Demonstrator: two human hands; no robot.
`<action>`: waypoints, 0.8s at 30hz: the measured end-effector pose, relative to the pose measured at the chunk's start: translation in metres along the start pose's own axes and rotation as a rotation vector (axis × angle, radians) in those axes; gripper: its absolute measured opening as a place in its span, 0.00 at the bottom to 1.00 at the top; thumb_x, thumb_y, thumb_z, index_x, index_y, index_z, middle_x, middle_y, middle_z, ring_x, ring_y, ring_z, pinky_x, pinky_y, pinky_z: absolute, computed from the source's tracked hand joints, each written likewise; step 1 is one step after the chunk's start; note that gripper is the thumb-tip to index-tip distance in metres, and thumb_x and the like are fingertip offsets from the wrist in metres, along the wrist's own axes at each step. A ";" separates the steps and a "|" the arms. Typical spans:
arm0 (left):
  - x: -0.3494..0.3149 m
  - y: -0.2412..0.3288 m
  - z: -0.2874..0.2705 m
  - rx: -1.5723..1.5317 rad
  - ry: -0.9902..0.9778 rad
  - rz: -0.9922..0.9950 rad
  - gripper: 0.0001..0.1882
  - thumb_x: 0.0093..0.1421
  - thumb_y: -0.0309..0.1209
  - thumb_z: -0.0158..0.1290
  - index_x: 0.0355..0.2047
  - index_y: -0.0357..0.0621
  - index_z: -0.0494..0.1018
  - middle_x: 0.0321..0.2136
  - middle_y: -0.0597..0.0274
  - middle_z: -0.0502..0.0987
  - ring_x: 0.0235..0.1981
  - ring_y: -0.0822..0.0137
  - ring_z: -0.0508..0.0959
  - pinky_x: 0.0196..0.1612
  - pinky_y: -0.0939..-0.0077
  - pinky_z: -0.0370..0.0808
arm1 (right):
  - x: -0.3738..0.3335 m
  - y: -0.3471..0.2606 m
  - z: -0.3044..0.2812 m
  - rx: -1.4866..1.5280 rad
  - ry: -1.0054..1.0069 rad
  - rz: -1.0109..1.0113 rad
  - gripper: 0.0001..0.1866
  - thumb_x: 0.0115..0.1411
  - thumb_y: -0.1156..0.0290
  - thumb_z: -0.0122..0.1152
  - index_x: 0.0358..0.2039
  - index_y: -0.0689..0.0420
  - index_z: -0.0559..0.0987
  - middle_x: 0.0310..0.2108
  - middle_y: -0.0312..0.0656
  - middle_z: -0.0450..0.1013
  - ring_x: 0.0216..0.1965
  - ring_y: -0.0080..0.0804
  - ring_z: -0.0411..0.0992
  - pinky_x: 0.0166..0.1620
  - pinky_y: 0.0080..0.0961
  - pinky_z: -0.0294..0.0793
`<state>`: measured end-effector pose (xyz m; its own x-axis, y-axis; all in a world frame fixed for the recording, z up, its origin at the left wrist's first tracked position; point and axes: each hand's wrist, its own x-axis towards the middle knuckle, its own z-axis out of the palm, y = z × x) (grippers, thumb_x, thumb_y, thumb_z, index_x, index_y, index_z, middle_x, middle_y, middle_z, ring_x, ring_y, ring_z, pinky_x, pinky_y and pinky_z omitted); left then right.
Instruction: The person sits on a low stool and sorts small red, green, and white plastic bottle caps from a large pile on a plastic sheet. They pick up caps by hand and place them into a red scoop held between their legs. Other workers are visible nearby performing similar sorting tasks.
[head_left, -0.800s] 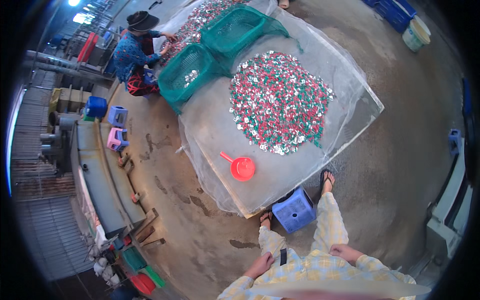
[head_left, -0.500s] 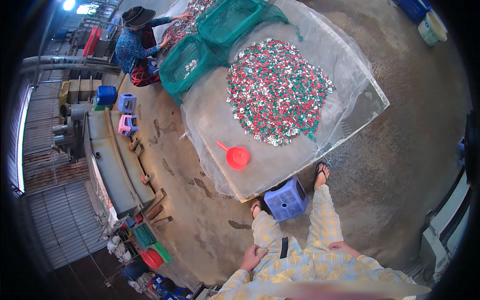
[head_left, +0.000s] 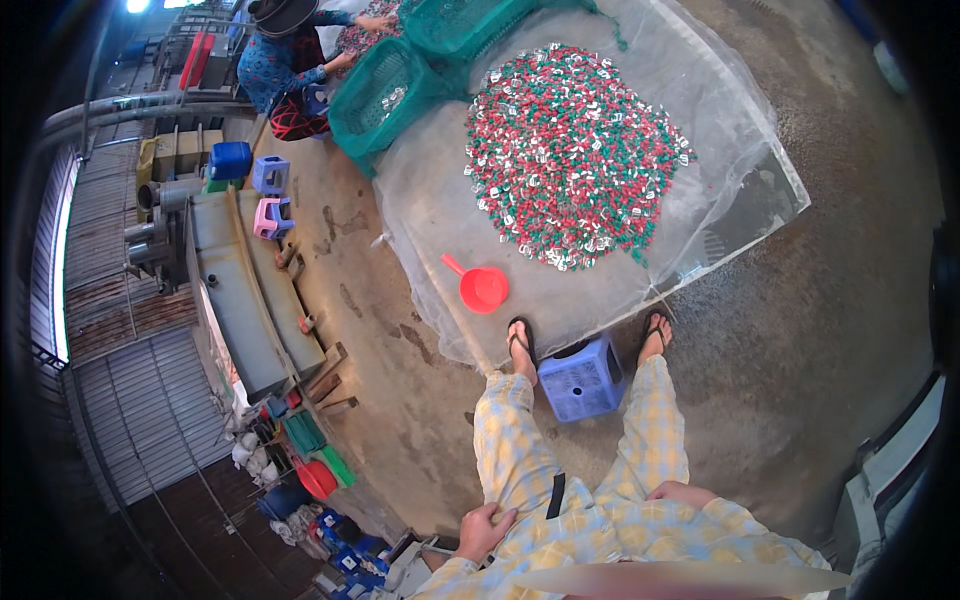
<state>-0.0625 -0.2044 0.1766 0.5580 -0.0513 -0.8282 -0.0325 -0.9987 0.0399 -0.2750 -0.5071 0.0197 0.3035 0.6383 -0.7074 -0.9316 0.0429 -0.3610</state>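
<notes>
the yellow-and-blue checked trousers [head_left: 645,430] are on the person's own legs, below the hands. the left hand [head_left: 484,532] is against the cloth at the left thigh, its fingers curled in; whether they pinch a fold i cannot tell. the right hand [head_left: 683,495] lies at the right hip, its fingers mostly hidden, so i cannot tell if they are spread or pressed together.

a blue-purple stool [head_left: 580,378] is between the feet, by the pale edge of a clear sheet [head_left: 425,215]. on the sheet, a red dipper [head_left: 486,291] sits near the close corner, with a wide pile of small red, green and white pieces [head_left: 570,160] beyond, apart from both hands.

the step in hand looks like settling clothing while standing over the stool; from this stance, any reach to the pile would call for freeing the hands and bending low.

farther out are green mesh baskets [head_left: 365,140] and a co-worker [head_left: 275,75], hands at another heap [head_left: 362,42].
</notes>
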 end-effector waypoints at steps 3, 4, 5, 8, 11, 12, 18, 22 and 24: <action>0.048 -0.038 -0.011 -0.114 -0.340 -0.069 0.23 0.52 0.50 0.55 0.26 0.39 0.75 0.18 0.51 0.74 0.22 0.59 0.76 0.30 0.67 0.72 | 0.033 -0.022 -0.023 -0.028 -0.047 0.119 0.17 0.52 0.58 0.59 0.34 0.58 0.80 0.25 0.35 0.76 0.25 0.21 0.71 0.29 0.23 0.70; 0.070 -0.051 -0.017 -0.161 -0.473 -0.085 0.22 0.53 0.50 0.55 0.27 0.40 0.75 0.18 0.53 0.75 0.23 0.62 0.76 0.30 0.69 0.72 | 0.029 -0.059 -0.037 0.006 -0.029 0.140 0.17 0.53 0.59 0.59 0.36 0.58 0.80 0.26 0.35 0.76 0.26 0.21 0.71 0.30 0.23 0.71; 0.094 -0.048 -0.033 -0.208 -0.527 -0.056 0.21 0.53 0.49 0.55 0.29 0.40 0.76 0.20 0.56 0.76 0.24 0.66 0.76 0.32 0.71 0.72 | 0.035 -0.078 -0.051 0.034 -0.011 0.151 0.17 0.54 0.60 0.58 0.38 0.58 0.79 0.27 0.35 0.76 0.27 0.20 0.72 0.31 0.23 0.71; 0.194 -0.056 -0.082 -0.156 -0.541 0.010 0.16 0.57 0.41 0.54 0.37 0.42 0.77 0.27 0.68 0.78 0.25 0.74 0.74 0.33 0.76 0.72 | 0.111 -0.078 -0.095 -0.007 0.432 -0.160 0.18 0.52 0.59 0.59 0.39 0.57 0.79 0.26 0.38 0.76 0.26 0.23 0.73 0.29 0.23 0.72; 0.332 -0.036 -0.108 0.104 0.118 0.234 0.13 0.54 0.37 0.53 0.30 0.39 0.75 0.25 0.50 0.77 0.27 0.54 0.78 0.32 0.64 0.73 | 0.185 -0.109 -0.153 -0.350 0.850 -0.358 0.20 0.49 0.55 0.61 0.39 0.53 0.79 0.26 0.44 0.74 0.28 0.41 0.74 0.35 0.32 0.72; 0.377 -0.018 -0.110 0.077 0.211 0.345 0.11 0.54 0.36 0.53 0.28 0.39 0.74 0.24 0.50 0.76 0.29 0.51 0.77 0.33 0.63 0.73 | 0.213 -0.113 -0.173 -0.478 0.866 -0.386 0.21 0.48 0.55 0.61 0.41 0.52 0.78 0.29 0.45 0.73 0.32 0.43 0.72 0.38 0.33 0.71; 0.611 0.067 -0.027 0.382 0.144 0.957 0.32 0.49 0.34 0.57 0.56 0.48 0.61 0.55 0.52 0.63 0.55 0.53 0.64 0.53 0.59 0.66 | 0.349 -0.145 -0.236 -1.029 0.897 -0.524 0.25 0.47 0.57 0.63 0.48 0.43 0.74 0.39 0.45 0.66 0.46 0.43 0.64 0.46 0.39 0.65; 0.649 0.104 0.035 0.561 0.317 1.068 0.40 0.48 0.34 0.59 0.61 0.62 0.54 0.64 0.57 0.47 0.64 0.49 0.47 0.58 0.41 0.54 | 0.392 -0.142 -0.259 -1.269 0.784 -0.216 0.24 0.47 0.56 0.63 0.48 0.39 0.75 0.43 0.44 0.66 0.48 0.42 0.63 0.47 0.40 0.64; 0.660 0.092 0.057 0.553 0.311 1.076 0.40 0.47 0.35 0.59 0.61 0.68 0.55 0.65 0.60 0.43 0.65 0.45 0.41 0.58 0.35 0.49 | 0.407 -0.132 -0.272 -1.246 0.708 -0.121 0.23 0.47 0.56 0.62 0.46 0.39 0.76 0.43 0.44 0.66 0.49 0.42 0.63 0.48 0.39 0.65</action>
<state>0.2562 -0.3302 -0.3983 0.2015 -0.9145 -0.3509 -0.8954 -0.3172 0.3125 0.0255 -0.4624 -0.3858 0.7453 0.1544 -0.6486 -0.2270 -0.8560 -0.4645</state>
